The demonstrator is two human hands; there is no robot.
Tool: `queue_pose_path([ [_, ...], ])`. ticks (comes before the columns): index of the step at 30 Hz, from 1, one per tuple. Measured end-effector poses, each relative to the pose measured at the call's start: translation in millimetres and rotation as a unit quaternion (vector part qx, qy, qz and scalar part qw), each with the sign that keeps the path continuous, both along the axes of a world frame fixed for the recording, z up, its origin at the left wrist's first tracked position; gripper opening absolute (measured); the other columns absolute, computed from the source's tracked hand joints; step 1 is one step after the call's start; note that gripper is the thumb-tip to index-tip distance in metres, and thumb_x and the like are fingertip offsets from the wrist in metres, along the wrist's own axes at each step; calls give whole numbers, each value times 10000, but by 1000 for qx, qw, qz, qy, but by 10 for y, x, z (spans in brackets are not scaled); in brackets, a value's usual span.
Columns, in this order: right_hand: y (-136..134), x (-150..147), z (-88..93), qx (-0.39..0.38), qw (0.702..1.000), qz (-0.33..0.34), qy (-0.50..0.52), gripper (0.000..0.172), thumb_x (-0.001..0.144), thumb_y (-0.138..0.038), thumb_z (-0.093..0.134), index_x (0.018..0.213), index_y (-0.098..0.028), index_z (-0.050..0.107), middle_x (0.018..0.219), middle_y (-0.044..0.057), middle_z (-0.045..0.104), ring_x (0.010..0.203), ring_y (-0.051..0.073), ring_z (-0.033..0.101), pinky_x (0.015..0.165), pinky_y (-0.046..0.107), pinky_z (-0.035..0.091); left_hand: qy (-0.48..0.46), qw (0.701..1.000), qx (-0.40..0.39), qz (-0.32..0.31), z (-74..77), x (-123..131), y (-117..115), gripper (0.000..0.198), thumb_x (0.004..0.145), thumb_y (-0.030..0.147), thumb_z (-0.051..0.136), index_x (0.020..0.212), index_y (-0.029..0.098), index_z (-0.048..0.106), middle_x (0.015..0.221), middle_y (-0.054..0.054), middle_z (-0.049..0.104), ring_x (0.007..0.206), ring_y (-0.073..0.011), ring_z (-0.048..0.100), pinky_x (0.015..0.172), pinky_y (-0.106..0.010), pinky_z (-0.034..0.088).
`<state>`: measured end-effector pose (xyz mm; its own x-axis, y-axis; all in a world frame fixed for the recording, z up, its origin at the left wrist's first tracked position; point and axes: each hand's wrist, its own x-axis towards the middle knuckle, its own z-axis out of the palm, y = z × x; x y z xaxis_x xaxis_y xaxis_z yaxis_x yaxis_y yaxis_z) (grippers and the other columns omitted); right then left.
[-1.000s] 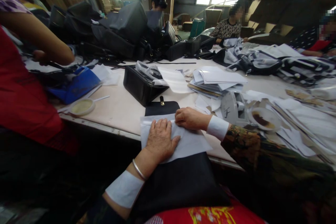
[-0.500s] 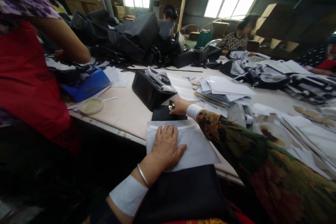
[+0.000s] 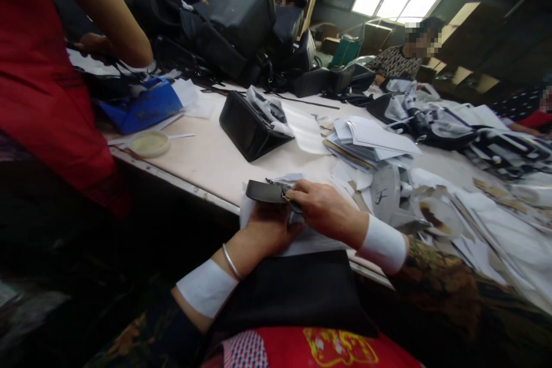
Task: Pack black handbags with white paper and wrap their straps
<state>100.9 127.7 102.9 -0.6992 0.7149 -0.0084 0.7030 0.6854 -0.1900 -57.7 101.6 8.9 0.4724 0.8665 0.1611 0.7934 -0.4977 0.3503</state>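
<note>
A black bag (image 3: 297, 293) lies in front of me, its near part over my lap and its far part at the table edge. White paper (image 3: 310, 241) covers its middle. My left hand (image 3: 267, 230) rests on the paper with the thumb out to the side; the raised flap hides most of its fingers. Above those fingers, the black bag flap (image 3: 263, 191) is folded back toward me. Its edge, near a small metal clasp, is pinched in the fingers of my right hand (image 3: 323, 207).
A black bag stuffed with wrapping (image 3: 252, 129) stands just beyond. Left of it are a round dish (image 3: 149, 144) and a blue bag (image 3: 142, 104). Stacked papers (image 3: 366, 141) and a tape dispenser (image 3: 390, 192) lie right. A red-aproned person (image 3: 47, 69) stands close on my left.
My right hand has drawn the flap up and toward me, over my left hand. The left hand has stayed on the paper. The view has tilted down a little.
</note>
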Motion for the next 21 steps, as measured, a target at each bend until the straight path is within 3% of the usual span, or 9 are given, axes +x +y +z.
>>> queue_pose_path([
  [4,-115,196,-331,-104,976,-43,184,188,921,-220,631,1072,-179,734,988,84,658,884,179,648,815,303,518,-33,995,19,-93,22,-305,-42,651,914,490,578,1481,197,449,1536,-125,472,1437,-340,385,1215,-503,253],
  [7,-115,246,-422,-144,970,-22,194,196,912,-240,647,1074,-202,750,977,70,677,900,180,651,861,316,517,-71,991,31,-105,40,-538,-135,506,922,412,600,1396,243,558,1447,-90,575,1401,-306,438,1224,-512,238],
  [9,-103,226,-396,-149,974,-6,171,204,907,-234,647,1078,-206,756,983,69,691,920,184,651,881,315,507,-112,991,27,-65,23,-605,-247,399,940,365,580,1316,244,631,1352,-90,641,1348,-287,492,1207,-490,287],
  [11,-91,191,-345,-152,979,-1,139,199,910,-238,638,1063,-212,763,979,65,698,915,182,651,877,306,499,-165,986,16,13,-19,-600,-386,343,939,320,571,1255,222,660,1303,-104,653,1309,-271,521,1170,-447,361],
  [14,-96,154,-295,-126,990,30,64,219,920,-252,617,1075,-193,760,1003,90,689,912,198,641,855,315,488,-220,956,-6,192,-92,-548,-568,372,863,315,645,1197,152,632,1266,-157,622,1238,-286,561,1093,-437,448],
  [16,-127,150,-293,-83,994,68,1,255,928,-260,599,1121,-164,736,1053,126,668,941,226,626,845,337,477,-234,923,-76,296,-118,-542,-628,507,790,366,710,1209,111,580,1212,-182,630,1141,-301,617,1012,-446,505],
  [18,-179,157,-301,-46,992,99,-58,275,956,-243,546,1158,-139,700,1077,146,648,940,238,611,818,347,463,-232,897,-179,331,-112,-569,-641,615,757,432,734,1235,94,544,1180,-190,652,1065,-305,657,953,-443,531],
  [21,-275,171,-300,-17,985,119,-121,289,987,-164,450,1194,-108,645,1073,148,636,900,229,594,760,336,446,-208,885,-276,313,-66,-625,-628,662,772,522,706,1250,94,540,1202,-206,659,1086,-325,658,962,-449,509],
])
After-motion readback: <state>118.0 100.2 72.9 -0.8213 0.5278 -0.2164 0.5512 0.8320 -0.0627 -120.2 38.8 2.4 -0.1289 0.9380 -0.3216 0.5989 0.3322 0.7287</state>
